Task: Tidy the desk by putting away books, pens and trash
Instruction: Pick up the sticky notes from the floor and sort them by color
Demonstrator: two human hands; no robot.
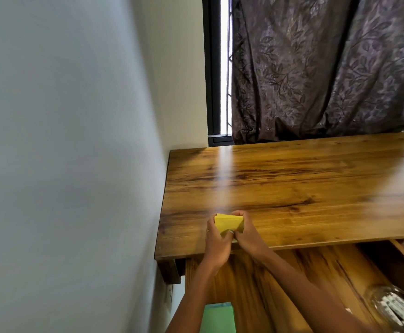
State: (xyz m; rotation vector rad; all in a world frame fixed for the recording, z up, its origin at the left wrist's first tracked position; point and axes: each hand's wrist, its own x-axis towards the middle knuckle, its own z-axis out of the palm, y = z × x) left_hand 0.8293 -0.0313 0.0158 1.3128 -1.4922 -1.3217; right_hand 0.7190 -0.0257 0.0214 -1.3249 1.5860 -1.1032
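A small yellow pad of sticky notes [228, 223] sits between both my hands above the near left part of the wooden desk [292, 183]. My left hand [216, 243] grips its left and lower side, fingers curled round it. My right hand [246, 233] grips its right edge, with the thumb near the bottom corner. The pad's underside is hidden.
An open wooden drawer [340, 280] extends under the desk front, holding a clear plastic bag with white items [395, 308] at its right. A white wall runs along the left, a dark patterned curtain [316, 68] hangs behind. Green floor [217, 318] shows below.
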